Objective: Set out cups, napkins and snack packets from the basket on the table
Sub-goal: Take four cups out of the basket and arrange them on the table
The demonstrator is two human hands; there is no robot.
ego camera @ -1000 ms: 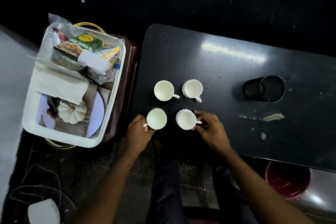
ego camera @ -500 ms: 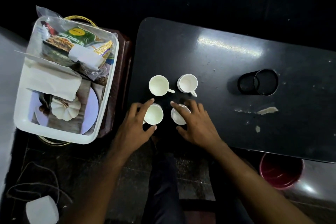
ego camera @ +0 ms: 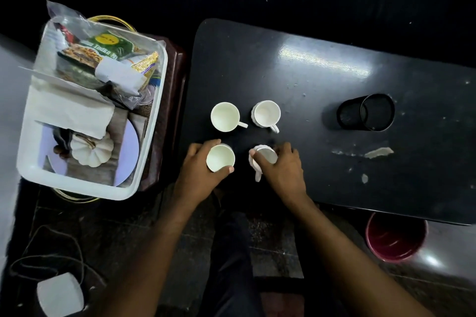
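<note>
On the scuffed black table (ego camera: 322, 64) over a dark floor, right of the basket (ego camera: 154, 121), each hand is holding one cup: left hand (ego camera: 197, 175) gripping an upright cup (ego camera: 220, 158), right hand (ego camera: 282, 170) a cup (ego camera: 262, 156) whose handle is pointing toward the person.

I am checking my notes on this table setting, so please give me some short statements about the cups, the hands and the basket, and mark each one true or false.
1. Four white cups stand on the dark table. True.
2. The left hand wraps around the near left cup. True.
3. The right hand rests on the black mesh holder. False: it is on the near right cup; the holder lies apart, far to the right.
4. The napkins are already on the table. False: they are in the white basket.
5. The snack packets are in the basket. True.
</note>
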